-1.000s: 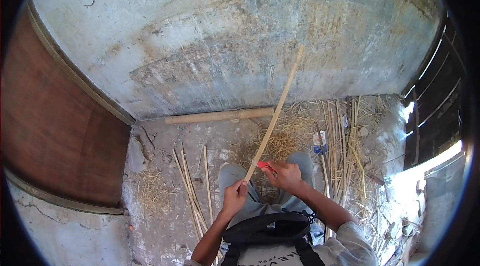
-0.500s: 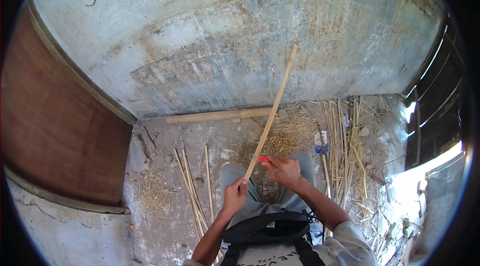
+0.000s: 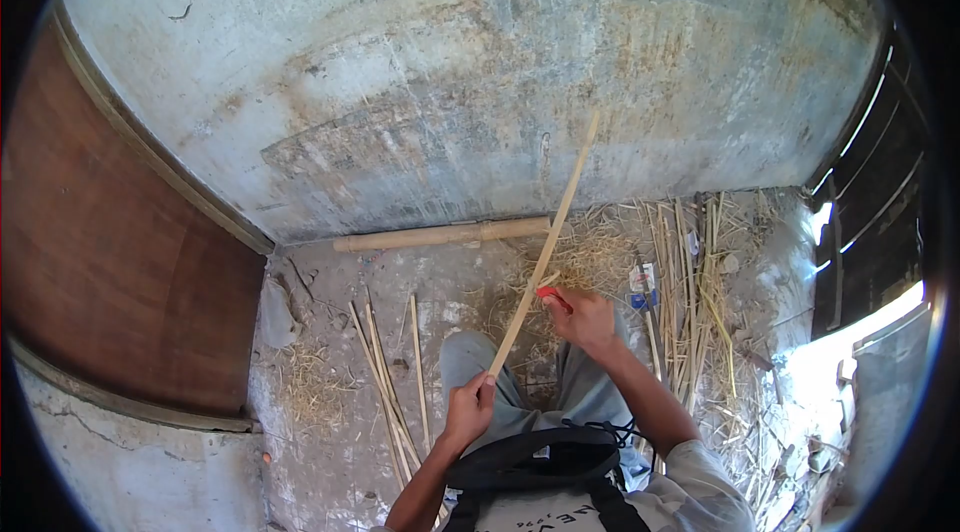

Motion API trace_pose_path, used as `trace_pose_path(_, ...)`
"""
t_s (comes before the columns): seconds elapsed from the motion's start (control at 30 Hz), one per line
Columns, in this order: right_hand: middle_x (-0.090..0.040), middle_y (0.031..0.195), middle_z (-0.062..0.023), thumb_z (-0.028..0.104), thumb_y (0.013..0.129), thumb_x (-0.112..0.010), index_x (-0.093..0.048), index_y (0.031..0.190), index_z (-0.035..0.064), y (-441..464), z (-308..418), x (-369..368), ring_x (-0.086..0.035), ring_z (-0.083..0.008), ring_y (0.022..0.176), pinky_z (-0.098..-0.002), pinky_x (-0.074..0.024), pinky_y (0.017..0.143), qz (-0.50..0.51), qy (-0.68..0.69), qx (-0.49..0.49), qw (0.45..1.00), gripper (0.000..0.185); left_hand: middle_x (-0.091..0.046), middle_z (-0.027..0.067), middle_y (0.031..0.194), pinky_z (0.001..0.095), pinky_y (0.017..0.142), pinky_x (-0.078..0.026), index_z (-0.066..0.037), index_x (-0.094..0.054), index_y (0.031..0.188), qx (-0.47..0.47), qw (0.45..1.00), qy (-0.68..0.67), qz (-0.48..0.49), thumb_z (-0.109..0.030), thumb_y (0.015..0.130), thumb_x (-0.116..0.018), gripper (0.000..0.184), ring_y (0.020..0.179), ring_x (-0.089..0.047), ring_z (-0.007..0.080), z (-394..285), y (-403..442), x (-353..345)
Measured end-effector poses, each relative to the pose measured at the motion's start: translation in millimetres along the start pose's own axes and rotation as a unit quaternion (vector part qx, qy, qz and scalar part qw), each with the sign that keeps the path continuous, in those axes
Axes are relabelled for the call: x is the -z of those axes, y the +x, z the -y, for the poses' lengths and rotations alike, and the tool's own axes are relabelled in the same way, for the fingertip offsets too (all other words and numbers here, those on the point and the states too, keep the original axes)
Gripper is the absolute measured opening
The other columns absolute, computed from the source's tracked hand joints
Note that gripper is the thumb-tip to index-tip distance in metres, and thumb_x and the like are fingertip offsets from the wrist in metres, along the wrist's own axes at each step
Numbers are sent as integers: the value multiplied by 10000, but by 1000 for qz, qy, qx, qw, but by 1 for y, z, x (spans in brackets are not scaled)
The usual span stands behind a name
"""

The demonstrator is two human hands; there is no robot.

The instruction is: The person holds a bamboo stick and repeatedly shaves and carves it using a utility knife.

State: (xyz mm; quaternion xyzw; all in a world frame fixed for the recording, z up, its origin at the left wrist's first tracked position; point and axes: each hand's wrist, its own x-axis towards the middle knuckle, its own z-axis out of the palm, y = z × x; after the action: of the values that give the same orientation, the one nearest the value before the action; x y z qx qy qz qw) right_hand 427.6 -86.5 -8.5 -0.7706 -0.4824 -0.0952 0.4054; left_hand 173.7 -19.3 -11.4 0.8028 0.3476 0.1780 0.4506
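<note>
A long, pale bamboo strip (image 3: 552,247) slants up and away from my lap, slightly bent towards its far tip. My left hand (image 3: 468,410) is closed around its near end, thumb on top. My right hand (image 3: 583,320) is closed on a small red-handled knife (image 3: 548,293), held against the strip's right edge partway along. The blade is mostly hidden, and a thin pale curl shows beside it. Both hands are above my knees in grey trousers.
Bamboo strips (image 3: 690,312) lie on the right, with several more (image 3: 383,372) on the left. Shavings (image 3: 595,247) cover the floor ahead. A bamboo pole (image 3: 440,235) lies along the wall (image 3: 450,82). A blue-and-white packet (image 3: 642,287) lies to the right; a brown door panel (image 3: 130,232) stands left.
My right hand has moved the knife forward along the strip, away from my left hand. The strip's far tip has dropped slightly, and my left hand is a little lower.
</note>
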Motion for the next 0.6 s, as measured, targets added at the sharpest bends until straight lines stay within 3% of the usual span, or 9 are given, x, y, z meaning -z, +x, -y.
trace_pose_path(0.17, -617, 620, -74, 296, 849, -695, -697, 845, 116, 5, 0, 0, -629, -259, 533, -383, -494, 490, 6, -9, 5, 1000, 181, -556, 111, 596, 333, 506, -431, -6, -642, 998, 0, 999, -34, -8, -140, 984, -523, 179, 497, -548, 164, -6, -2, 7)
trace_pose_path(0.23, -661, 664, -71, 349, 840, -699, -702, 878, 135, 9, 1, -5, -657, -269, 567, -399, -503, 483, 9, -1, -2, 1000, 218, -559, 105, 598, 329, 510, -436, -12, -642, 1000, -4, 999, -43, -19, -145, 987, -522, 180, 499, -551, 162, -6, -1, 10)
trace_pose_path(0.6, -653, 663, -92, 351, 858, -676, -724, 929, 142, 20, -10, -21, -657, -286, 588, -414, -512, 517, 9, -16, -26, 999, 226, -566, 107, 601, 321, 509, -438, -14, -644, 994, 13, 1000, 3, -5, -160, 986, -527, 187, 488, -531, 162, 4, -13, 33)
